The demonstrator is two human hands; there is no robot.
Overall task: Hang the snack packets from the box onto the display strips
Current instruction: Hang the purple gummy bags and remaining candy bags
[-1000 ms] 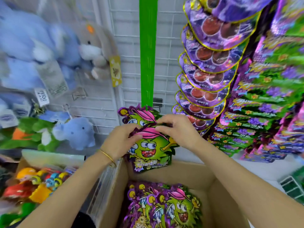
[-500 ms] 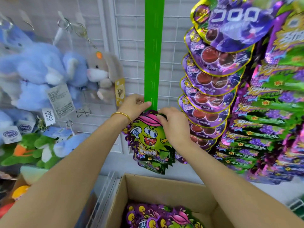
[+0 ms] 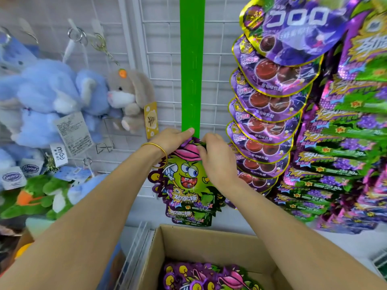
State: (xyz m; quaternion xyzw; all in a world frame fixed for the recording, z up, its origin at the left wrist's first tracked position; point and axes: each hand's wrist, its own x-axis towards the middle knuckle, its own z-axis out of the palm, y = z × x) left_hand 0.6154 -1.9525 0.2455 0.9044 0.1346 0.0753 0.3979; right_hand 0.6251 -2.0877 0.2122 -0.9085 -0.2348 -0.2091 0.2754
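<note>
A green display strip [image 3: 191,65] hangs down the white wire grid. At its lower end hangs a green-and-purple snack packet with a cartoon face [image 3: 186,176], with more of the same packets [image 3: 189,216] layered behind and below it. My left hand [image 3: 172,139] pinches the packet's top left edge, thumb against the strip's bottom. My right hand [image 3: 216,159] grips the packet's top right by the pink cap. Below stands an open cardboard box [image 3: 201,241] holding several more such packets [image 3: 205,277].
Purple grape gummy packets [image 3: 270,105] fill a strip to the right, with green-and-purple packets [image 3: 345,143] beyond them. Blue and grey plush toys [image 3: 69,97] hang on the grid at left. Green plush toys [image 3: 37,195] lie lower left.
Both hands lifted the packet from over the box up to the lower end of the green strip. In the last half second they stayed there, fingers working at its top.
</note>
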